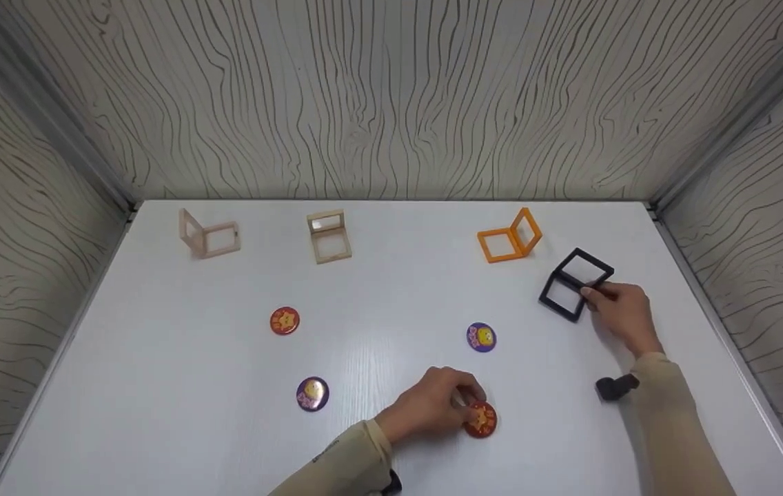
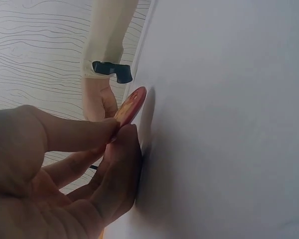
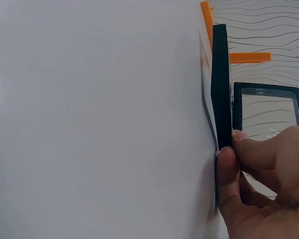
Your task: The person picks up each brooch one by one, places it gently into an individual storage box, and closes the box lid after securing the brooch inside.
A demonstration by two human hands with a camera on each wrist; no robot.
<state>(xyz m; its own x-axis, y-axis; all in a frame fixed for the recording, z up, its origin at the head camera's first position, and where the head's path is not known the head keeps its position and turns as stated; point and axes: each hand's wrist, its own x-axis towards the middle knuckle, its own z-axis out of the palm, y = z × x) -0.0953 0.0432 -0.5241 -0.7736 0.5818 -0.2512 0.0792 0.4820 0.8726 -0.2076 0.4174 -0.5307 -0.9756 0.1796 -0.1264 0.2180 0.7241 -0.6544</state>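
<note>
Near the front of the table my left hand [image 1: 436,403] pinches a round red badge [image 1: 481,420] with a yellow star figure. In the left wrist view the badge [image 2: 131,105] is tilted between thumb and fingertips, close over the tabletop. At the right my right hand [image 1: 622,313] pinches the edge of a black hinged frame [image 1: 562,275], which stands open with clear panes. The right wrist view shows thumb and finger on the side of the black frame [image 3: 221,84], one half lying low along the table and the other raised.
A purple badge [image 1: 481,337] lies between my hands. Farther left are another red badge [image 1: 285,321] and a purple one [image 1: 313,394]. Along the back stand open hinged frames: pink [image 1: 191,234], beige [image 1: 329,238] and orange [image 1: 519,238]. Patterned walls [image 1: 391,103] enclose the white table [image 1: 178,372].
</note>
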